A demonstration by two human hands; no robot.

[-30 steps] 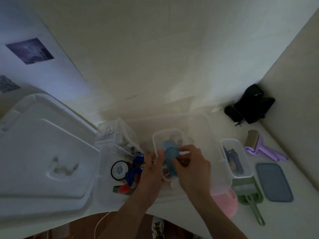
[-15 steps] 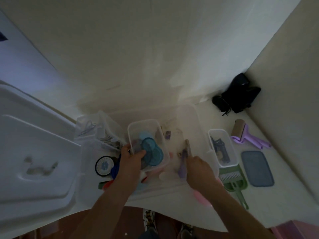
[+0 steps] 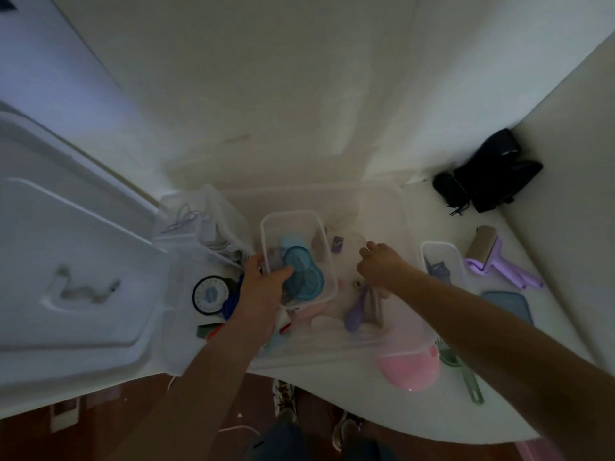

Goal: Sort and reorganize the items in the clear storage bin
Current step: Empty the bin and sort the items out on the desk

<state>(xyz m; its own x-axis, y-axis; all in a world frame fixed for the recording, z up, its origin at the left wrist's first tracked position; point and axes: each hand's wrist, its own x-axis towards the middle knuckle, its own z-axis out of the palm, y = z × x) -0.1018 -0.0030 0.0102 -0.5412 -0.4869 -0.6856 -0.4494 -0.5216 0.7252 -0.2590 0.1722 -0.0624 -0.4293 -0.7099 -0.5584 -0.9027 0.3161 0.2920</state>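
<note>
Your left hand (image 3: 266, 284) grips the near-left corner of a small clear tub (image 3: 297, 257), thumb curled over the rim and fingers under its side; the tub sits raised inside the big clear storage bin (image 3: 382, 207) on the white table (image 3: 545, 377). Inside the tub lie blue round lids (image 3: 301, 271), overlapping. Your right hand (image 3: 379, 264) reaches into the right half of the bin with fingers curled downward; whether they have hold of anything, you cannot tell from this angle. Just below that hand, on the bin floor, lie a purple spoon-like tool (image 3: 354, 314) and a brownish strip beside it. To the left of the tub, still in the bin, sit a round black-rimmed dial (image 3: 209, 295) and a blue cord (image 3: 231, 299). A second clear box holding cables (image 3: 196, 221) stands at the bin's far-left corner. Outside the bin, on the right, rest another small tub (image 3: 442, 264), a purple lint roller (image 3: 492, 261), a grey-blue lid (image 3: 509, 304), a pink dish (image 3: 409, 367), a green brush (image 3: 462, 374) and a black pouch (image 3: 489, 174). The bin's white lid (image 3: 73, 261) lies to the left.
</note>
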